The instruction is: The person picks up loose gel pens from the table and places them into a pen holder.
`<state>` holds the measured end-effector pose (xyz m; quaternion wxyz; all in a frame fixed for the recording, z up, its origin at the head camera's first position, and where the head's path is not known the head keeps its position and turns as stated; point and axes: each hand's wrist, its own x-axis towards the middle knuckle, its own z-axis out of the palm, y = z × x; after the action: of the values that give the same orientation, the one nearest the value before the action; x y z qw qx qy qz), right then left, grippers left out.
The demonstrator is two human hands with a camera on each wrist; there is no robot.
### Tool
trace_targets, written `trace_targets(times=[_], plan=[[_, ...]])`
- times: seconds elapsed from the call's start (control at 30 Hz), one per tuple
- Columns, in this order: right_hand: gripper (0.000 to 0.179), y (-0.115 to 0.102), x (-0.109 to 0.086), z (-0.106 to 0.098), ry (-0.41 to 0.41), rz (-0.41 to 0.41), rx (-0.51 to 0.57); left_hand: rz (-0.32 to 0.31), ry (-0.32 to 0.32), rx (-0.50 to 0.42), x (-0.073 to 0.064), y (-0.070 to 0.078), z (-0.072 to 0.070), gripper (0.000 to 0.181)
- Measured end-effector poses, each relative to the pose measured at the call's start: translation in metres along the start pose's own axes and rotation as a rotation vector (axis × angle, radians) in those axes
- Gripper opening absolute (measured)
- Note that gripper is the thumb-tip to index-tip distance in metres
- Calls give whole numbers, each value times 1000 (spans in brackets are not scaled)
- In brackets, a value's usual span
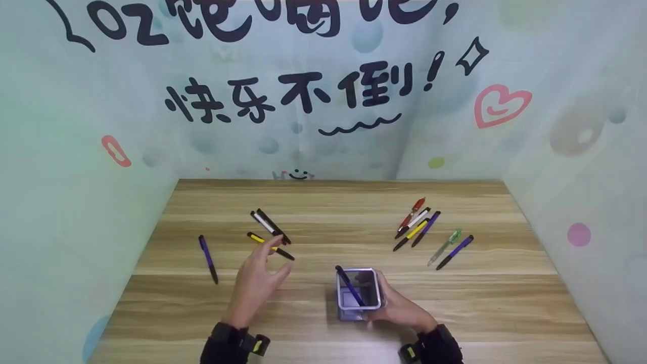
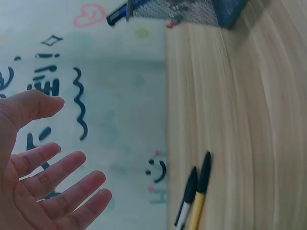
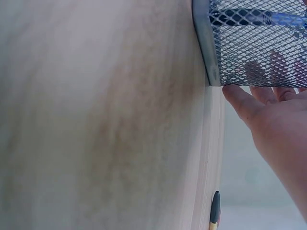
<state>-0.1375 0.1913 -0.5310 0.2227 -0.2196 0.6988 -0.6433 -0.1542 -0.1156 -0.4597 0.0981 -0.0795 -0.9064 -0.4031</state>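
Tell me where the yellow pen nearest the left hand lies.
In the head view, the yellow pen lies on the table left of centre, just beyond the left hand, near the black-and-white pens.

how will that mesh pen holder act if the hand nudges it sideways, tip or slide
The mesh pen holder probably slides rather than tips: it looks squat, with a square base flat on the wooden table. It is likely light, being open wire mesh holding only one blue pen. The right hand cupping its side should steady it.
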Motion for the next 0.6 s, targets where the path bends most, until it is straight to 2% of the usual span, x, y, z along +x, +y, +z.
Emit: trace_targets(times=[0.4,0.6], plan=[[90,1,0,-1,9,-8,-25,-222,31,83,4,-59,-19,64],[91,2,0,0,5,-1,-16,-319,86,86,8,-92,-23,63]])
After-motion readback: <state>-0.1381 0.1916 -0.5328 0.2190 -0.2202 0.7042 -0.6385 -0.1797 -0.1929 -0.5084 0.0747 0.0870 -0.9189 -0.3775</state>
